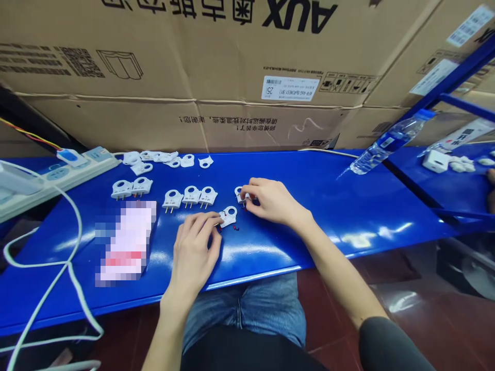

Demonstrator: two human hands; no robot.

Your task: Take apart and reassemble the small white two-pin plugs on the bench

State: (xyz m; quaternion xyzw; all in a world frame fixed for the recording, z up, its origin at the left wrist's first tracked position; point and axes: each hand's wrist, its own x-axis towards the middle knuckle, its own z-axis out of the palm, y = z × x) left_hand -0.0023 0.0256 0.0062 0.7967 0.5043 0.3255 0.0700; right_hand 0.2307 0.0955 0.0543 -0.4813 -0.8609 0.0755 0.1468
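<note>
My left hand (197, 242) is closed on a white ring-topped plug piece (229, 216) near the front edge of the blue table (309, 180). Small red and black wire ends show beside that piece. Farther right, my right hand (266, 198) pinches a second white plug piece (238, 195), partly hidden by the fingers. To the left stand several similar white pieces with metal prongs, among them one plug piece (172, 199). More white parts (187, 161) lie in a loose row behind them.
A pixelated pink-white object (129, 237) lies left of my left hand. White power strips (58, 175) and looping cables (77, 226) occupy the left side. Cardboard boxes (216, 77) stand behind. A water bottle (390, 141) leans at right; another person's hand (491, 188) shows at the right edge.
</note>
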